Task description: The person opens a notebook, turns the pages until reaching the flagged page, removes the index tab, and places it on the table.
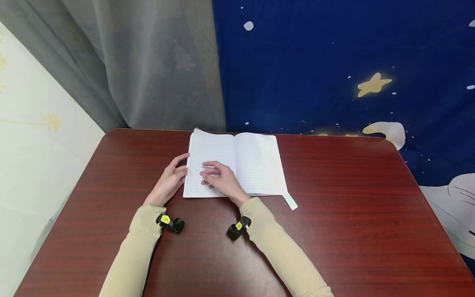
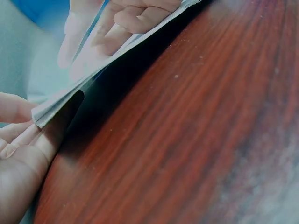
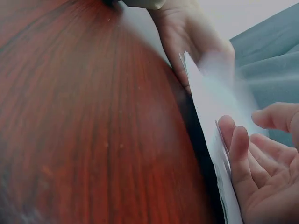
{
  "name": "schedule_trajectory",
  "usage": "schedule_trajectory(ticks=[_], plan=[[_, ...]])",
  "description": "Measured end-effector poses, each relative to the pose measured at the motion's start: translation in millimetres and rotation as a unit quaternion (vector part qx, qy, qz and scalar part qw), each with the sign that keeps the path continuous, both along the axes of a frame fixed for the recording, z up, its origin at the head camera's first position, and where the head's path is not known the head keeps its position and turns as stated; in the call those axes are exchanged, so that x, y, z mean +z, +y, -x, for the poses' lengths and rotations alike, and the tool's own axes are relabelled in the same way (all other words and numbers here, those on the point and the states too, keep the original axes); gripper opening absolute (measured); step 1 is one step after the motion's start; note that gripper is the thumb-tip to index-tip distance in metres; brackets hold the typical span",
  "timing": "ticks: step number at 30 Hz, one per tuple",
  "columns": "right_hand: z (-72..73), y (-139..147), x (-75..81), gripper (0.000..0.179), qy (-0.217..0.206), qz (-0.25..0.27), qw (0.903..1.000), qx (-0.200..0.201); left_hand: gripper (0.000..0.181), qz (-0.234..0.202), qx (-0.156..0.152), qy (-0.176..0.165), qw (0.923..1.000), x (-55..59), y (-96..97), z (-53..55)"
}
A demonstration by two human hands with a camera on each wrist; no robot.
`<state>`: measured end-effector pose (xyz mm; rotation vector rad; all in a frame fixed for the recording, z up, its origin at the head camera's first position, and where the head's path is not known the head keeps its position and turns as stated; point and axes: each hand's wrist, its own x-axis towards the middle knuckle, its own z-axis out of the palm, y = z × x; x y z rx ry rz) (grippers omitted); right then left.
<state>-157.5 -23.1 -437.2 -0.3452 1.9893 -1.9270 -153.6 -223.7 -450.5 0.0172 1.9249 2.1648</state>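
An open notebook (image 1: pixel 259 165) with lined white pages lies near the far edge of the table, and a pale green strip (image 1: pixel 290 201) sticks out at its lower right corner. My left hand (image 1: pixel 168 182) holds the notebook's left edge, with fingers on both sides of it in the left wrist view; a dark gap shows under that edge. Over the left page, my right hand (image 1: pixel 222 178) has loosely bent fingers and nothing between them. In the right wrist view its lower fingers (image 3: pixel 240 158) lie along the paper, the thumb apart from them.
The reddish-brown wooden table (image 1: pixel 356 222) extends around the notebook. Behind it hang a grey curtain (image 1: pixel 159 66) and a blue cloth (image 1: pixel 297 62) with stars and a moon. A small black device (image 1: pixel 170 222) is strapped on each sleeved wrist.
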Motion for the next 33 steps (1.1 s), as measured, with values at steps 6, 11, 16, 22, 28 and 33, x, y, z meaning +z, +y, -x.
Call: schedule_trajectory(ticks=[6,11,16,22,28,33], plan=[[-1.2,3,0.6,0.039,0.010,-0.002,0.9993,0.037,0.054,-0.013,0.010,-0.012,0.9998,1.2,2.5,1.2],[-3.9,7,2.1,0.038,0.009,0.003,0.9987,0.049,0.058,0.019,0.002,-0.005,0.9998,1.0,0.6,0.4],[-5.3,15,4.1,0.037,0.011,0.006,0.9985,0.052,0.063,0.022,-0.004,0.002,0.9997,-0.2,0.5,-0.3],[-4.6,29,8.3,0.037,0.022,0.013,0.9985,0.047,0.061,0.031,-0.004,0.004,0.9995,-0.8,1.0,-0.5],[-0.6,45,15.2,0.037,0.043,0.009,0.9987,0.027,0.058,0.048,-0.008,0.006,0.9988,0.1,1.0,-0.7],[5.0,62,19.8,0.036,0.057,0.002,0.9983,0.011,0.058,0.043,-0.008,0.005,0.9990,0.9,1.3,-1.0]])
